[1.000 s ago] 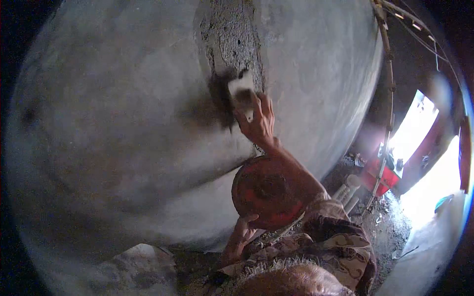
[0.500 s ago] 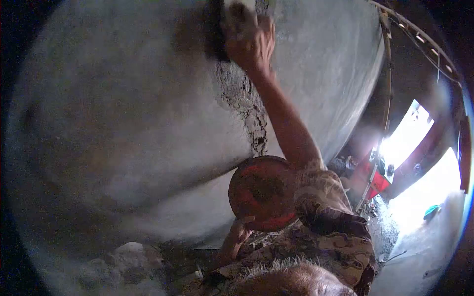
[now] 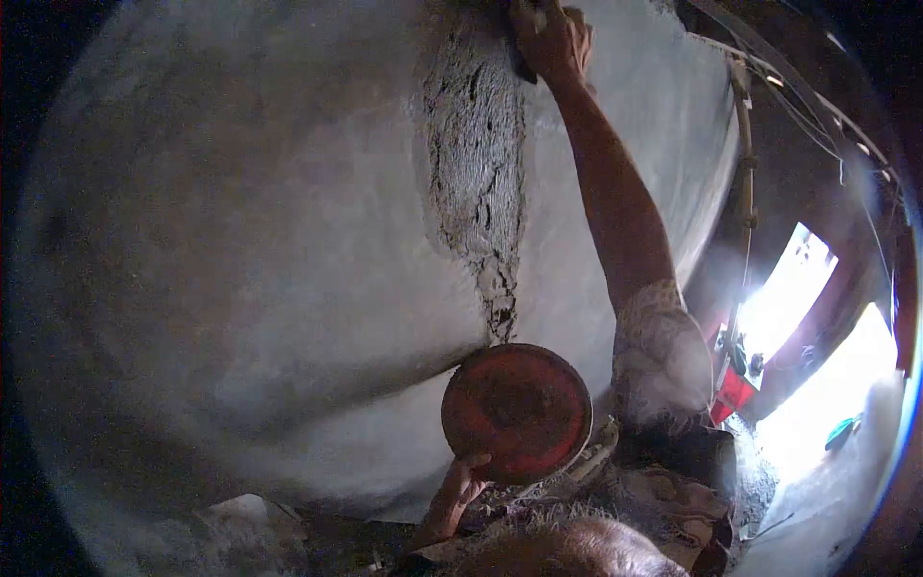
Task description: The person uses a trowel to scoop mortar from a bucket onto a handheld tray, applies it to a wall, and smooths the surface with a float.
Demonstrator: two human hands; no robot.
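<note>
My right hand (image 3: 560, 43) is raised at the top of the view with its fingers wrapped round a dark, flat plastering float (image 3: 521, 43). The float is partly cut off by the frame's upper edge and lies at the right side of a rough mortar strip (image 3: 476, 144) on the grey wall. Lower down, my left hand (image 3: 457, 495) grips the near rim of a round red dish (image 3: 519, 413), its thumb over the edge. Dark residue covers the middle of the dish. Above it, the strip narrows into a broken, cracked patch (image 3: 500, 298).
Smooth grey wall (image 3: 260, 212) spreads on both sides of the strip. At the right stand a pole (image 3: 746, 144) and hanging cables (image 3: 798, 111). Bright openings (image 3: 788, 288) and a red object (image 3: 734, 394) lie beyond. Rubble-like material (image 3: 250, 519) sits at the lower left.
My right hand has moved up and to the right with the float, uncovering more of the ridged mortar strip. The dish now appears slightly lower, still in my left hand.
</note>
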